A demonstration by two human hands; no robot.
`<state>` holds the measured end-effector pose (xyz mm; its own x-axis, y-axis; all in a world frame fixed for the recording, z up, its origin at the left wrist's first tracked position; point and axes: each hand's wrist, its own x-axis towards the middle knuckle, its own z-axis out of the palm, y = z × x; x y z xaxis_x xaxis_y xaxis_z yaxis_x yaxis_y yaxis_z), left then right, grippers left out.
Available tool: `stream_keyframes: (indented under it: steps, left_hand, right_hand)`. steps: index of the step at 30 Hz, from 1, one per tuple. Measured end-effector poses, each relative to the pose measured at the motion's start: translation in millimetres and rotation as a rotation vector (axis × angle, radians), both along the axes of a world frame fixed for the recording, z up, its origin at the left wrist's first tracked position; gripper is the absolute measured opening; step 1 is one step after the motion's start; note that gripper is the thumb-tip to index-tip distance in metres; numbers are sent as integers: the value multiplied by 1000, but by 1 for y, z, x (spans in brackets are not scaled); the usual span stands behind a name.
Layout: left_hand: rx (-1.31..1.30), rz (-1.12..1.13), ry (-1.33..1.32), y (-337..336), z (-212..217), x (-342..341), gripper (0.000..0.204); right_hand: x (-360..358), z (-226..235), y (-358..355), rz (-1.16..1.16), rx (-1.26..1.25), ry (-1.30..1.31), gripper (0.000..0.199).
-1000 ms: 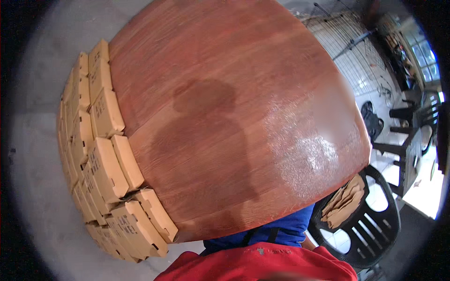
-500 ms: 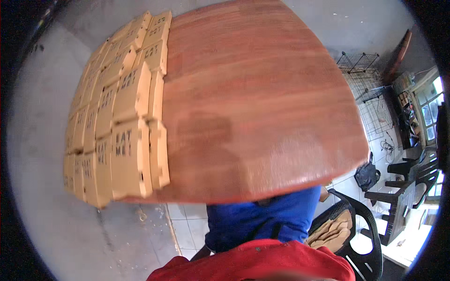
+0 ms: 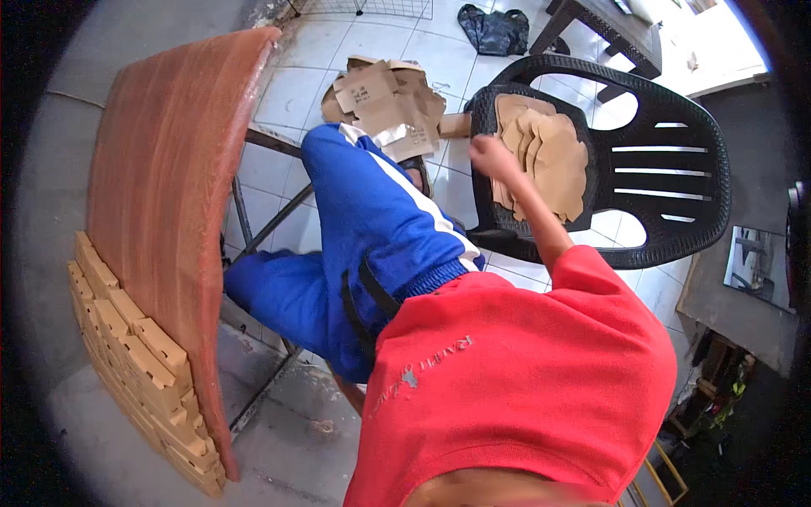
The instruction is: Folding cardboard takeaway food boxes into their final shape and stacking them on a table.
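Observation:
My right hand (image 3: 490,157) is over the near-left side of a black plastic chair (image 3: 670,160), its fingers curled. What they hold, if anything, is hidden. Beside that hand, a loose pile of flat brown cardboard pieces (image 3: 553,165) lies overlapping on the chair seat. Only a bit of my left forearm shows below my blue trousers; my left hand is out of sight.
The reddish wooden table (image 3: 160,152) stands at the left, with stacked folded cardboard boxes (image 3: 144,363) along its near end. More flat cardboard (image 3: 384,101) lies on the tiled floor beyond my knee. A black plastic bag (image 3: 492,30) and a dark table (image 3: 608,34) are farther off.
My view has swung right, from the tabletop to the chair. The table and boxes now sit at the left. My right arm has come into view, reaching over the chair.

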<state>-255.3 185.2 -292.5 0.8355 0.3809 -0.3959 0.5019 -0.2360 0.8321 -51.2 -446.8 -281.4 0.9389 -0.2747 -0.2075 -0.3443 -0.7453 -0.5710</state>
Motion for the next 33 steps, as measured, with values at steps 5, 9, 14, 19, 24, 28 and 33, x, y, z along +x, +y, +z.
stream_keyframes:
  steps: [5,9,14,19,24,28,33]
  left_hand:
    - [35,142,18,20,15,-45,42]
    - [32,230,-35,-29,63,1,38]
    - [135,77,-117,3,26,-12,34]
    - [208,8,-90,-3,31,-6,32]
    - [287,-20,-62,-7,45,-5,30]
    - [329,-62,-38,-15,57,4,29]
    - [445,-75,-123,-24,86,13,25]
  right_hand:
    - [-18,-2,-74,-356,-545,162,66]
    - [-35,-56,-144,-550,-353,321,102]
    - [11,-90,-103,-301,-252,428,131]
    - [15,-75,-128,-260,-179,443,124]
    - [16,-76,-128,-196,-120,378,99]
    - [-2,-93,-155,-247,-244,195,82]
    - [2,-53,-160,-418,479,347,79]
